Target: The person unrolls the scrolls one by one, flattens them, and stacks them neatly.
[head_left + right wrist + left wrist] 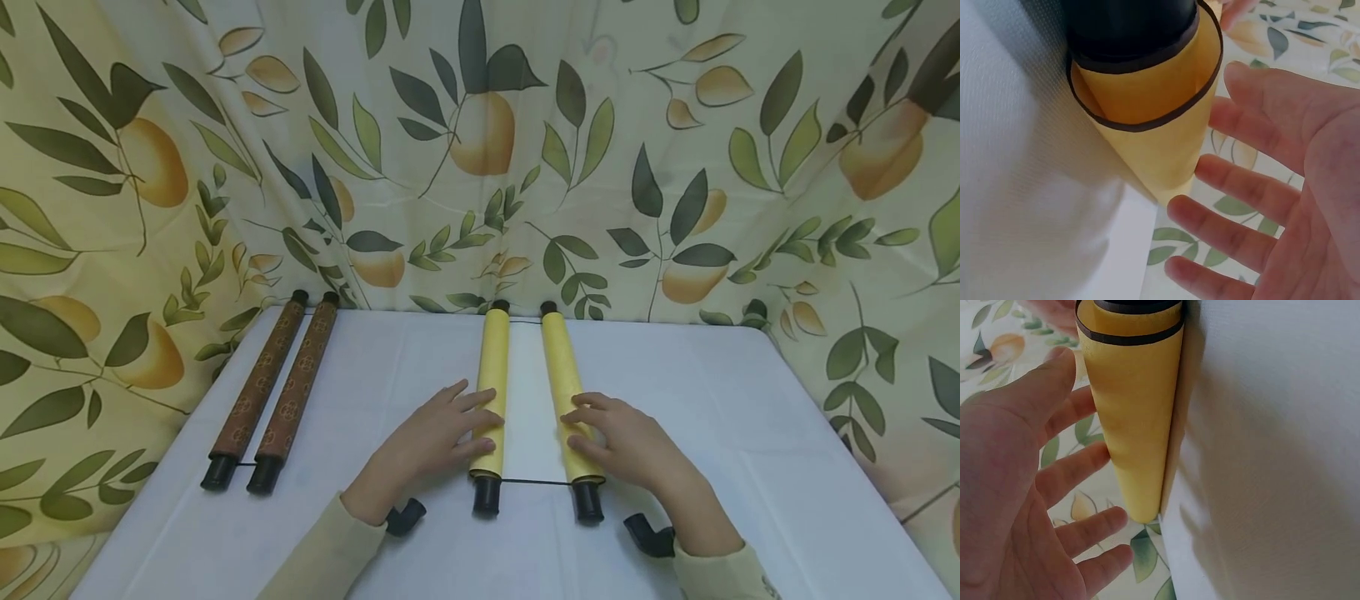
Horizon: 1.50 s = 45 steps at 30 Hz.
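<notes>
Here the yellow, black-ended scroll (pixel 492 362) lies part-unrolled on the desk (pixel 690 379). The left hand (pixel 438 429) at nine o'clock and right hand (pixel 630 440) at three touch its rolls (pixel 561 354), fingers spread

It looks like a small curtained-off corner, though the kind of building cannot be told. A cloth (pixel 450 208) printed with leaves and orange fruit hangs behind and along both sides of a white-topped table (pixel 705 400), filling the background.

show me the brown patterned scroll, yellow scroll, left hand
Brown patterned scroll (pixel 297 379), head view: right roll's middle.
Yellow scroll (pixel 494 354), head view: left roll's far half.
Left hand (pixel 435 435), head view: its back.
</notes>
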### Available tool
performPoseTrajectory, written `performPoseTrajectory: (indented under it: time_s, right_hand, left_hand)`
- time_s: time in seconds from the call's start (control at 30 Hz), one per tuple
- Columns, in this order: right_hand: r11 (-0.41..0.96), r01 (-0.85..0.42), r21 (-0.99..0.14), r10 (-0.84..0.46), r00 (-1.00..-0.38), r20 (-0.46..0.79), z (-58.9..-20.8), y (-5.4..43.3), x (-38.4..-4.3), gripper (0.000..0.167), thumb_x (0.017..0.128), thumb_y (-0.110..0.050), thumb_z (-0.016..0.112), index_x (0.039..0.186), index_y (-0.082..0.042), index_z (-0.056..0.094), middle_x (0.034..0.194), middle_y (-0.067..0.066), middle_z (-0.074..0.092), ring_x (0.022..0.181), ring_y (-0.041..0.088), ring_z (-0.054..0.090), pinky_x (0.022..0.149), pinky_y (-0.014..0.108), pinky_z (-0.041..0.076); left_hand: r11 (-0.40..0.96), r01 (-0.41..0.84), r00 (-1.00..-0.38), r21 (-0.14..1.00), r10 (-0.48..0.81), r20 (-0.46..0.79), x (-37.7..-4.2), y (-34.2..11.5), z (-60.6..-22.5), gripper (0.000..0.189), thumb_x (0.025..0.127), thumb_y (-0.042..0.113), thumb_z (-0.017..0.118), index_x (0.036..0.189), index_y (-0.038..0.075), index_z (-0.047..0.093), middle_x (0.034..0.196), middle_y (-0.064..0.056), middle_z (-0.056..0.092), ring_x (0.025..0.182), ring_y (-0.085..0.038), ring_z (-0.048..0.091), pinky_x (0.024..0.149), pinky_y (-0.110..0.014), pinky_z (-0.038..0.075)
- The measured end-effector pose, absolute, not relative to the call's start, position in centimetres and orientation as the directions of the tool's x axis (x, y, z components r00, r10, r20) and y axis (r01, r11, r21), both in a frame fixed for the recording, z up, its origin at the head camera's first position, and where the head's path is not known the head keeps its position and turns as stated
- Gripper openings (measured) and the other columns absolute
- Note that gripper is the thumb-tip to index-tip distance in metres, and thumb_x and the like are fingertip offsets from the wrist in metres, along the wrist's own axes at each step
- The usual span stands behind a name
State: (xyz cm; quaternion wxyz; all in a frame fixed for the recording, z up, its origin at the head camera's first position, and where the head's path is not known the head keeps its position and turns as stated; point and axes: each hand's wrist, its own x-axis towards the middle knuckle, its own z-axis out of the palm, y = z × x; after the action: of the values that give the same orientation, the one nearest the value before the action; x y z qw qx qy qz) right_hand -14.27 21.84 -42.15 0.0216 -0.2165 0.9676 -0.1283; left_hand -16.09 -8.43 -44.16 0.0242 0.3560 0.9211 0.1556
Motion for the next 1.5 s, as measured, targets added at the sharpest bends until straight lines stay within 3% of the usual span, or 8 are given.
performPoseTrajectory:
  time_s: [0.23,0.4,0.67,0.9,1.17,1.33,1.5]
  right_hand:
    - [0.872,-0.402,-0.280,-0.416,-0.909,0.008,-42.2,22.3,-14.2,0.023,0.093,-0.033,0.069,0.110,-0.019,0.075,0.144,0.011,0.055,0.128,0.039,0.054,0.098,0.059,0.047]
    - [0.870,-0.392,-0.300,-0.412,-0.911,-0.005,-42.3,22.4,-14.2,0.025,0.094,-0.034,0.067,0.113,-0.019,0.072,0.146,0.009,0.054,0.130,0.037,0.054,0.098,0.058,0.047]
    - [0.882,-0.376,-0.285,-0.397,-0.918,-0.018,-42.2,22.6,-14.4,0.027,0.093,-0.035,0.068,0.116,-0.021,0.074,0.146,0.011,0.053,0.124,0.038,0.057,0.090,0.061,0.049]
    - [0.874,-0.363,-0.323,-0.399,-0.916,-0.048,-42.1,22.9,-14.4,0.027,0.094,-0.035,0.067,0.114,-0.018,0.074,0.149,0.010,0.051,0.131,0.039,0.052,0.097,0.060,0.046]
    - [0.885,-0.360,-0.294,-0.390,-0.919,-0.048,-41.7,23.0,-14.6,0.029,0.093,-0.035,0.068,0.119,-0.021,0.073,0.147,0.012,0.052,0.124,0.040,0.057,0.089,0.062,0.049]
    - [0.872,-0.354,-0.337,-0.389,-0.920,-0.040,-41.7,23.3,-14.6,0.023,0.094,-0.031,0.068,0.112,-0.018,0.075,0.149,0.011,0.050,0.130,0.040,0.053,0.097,0.060,0.047]
    - [0.858,-0.362,-0.363,-0.408,-0.912,-0.054,-41.8,23.5,-14.7,0.026,0.094,-0.031,0.067,0.114,-0.016,0.074,0.150,0.011,0.049,0.132,0.040,0.051,0.099,0.061,0.045]
  left_hand:
    - [0.709,0.633,-0.755,0.311,0.654,0.046,-16.2,-8.5,-44.2,0.043,0.099,0.051,0.052,0.138,0.034,0.058,0.156,0.001,0.042,0.146,-0.039,0.031,0.117,-0.049,0.029]
    - [0.725,0.624,-0.763,0.292,0.646,0.027,-16.2,-8.6,-44.2,0.047,0.099,0.054,0.051,0.142,0.039,0.053,0.155,0.001,0.043,0.145,-0.038,0.032,0.116,-0.050,0.032]
    - [0.732,0.618,-0.773,0.286,0.632,0.051,-16.6,-8.9,-44.5,0.037,0.100,0.048,0.054,0.135,0.037,0.061,0.154,0.001,0.044,0.146,-0.037,0.031,0.117,-0.048,0.030]
    - [0.728,0.623,-0.772,0.285,0.632,0.073,-16.5,-8.9,-44.3,0.036,0.099,0.046,0.057,0.131,0.031,0.064,0.161,0.002,0.034,0.149,-0.040,0.024,0.119,-0.052,0.024]
    - [0.732,0.614,-0.779,0.295,0.622,0.077,-16.6,-9.1,-44.3,0.036,0.099,0.046,0.057,0.130,0.029,0.064,0.154,0.000,0.045,0.147,-0.040,0.030,0.119,-0.054,0.024]
    - [0.728,0.619,-0.774,0.294,0.629,0.071,-16.7,-9.1,-44.3,0.042,0.099,0.047,0.056,0.139,0.035,0.057,0.154,-0.001,0.044,0.145,-0.040,0.033,0.119,-0.052,0.025]
    - [0.738,0.616,-0.776,0.275,0.630,0.047,-16.6,-9.1,-44.3,0.045,0.100,0.051,0.052,0.143,0.040,0.052,0.155,-0.001,0.042,0.144,-0.036,0.035,0.117,-0.049,0.029]
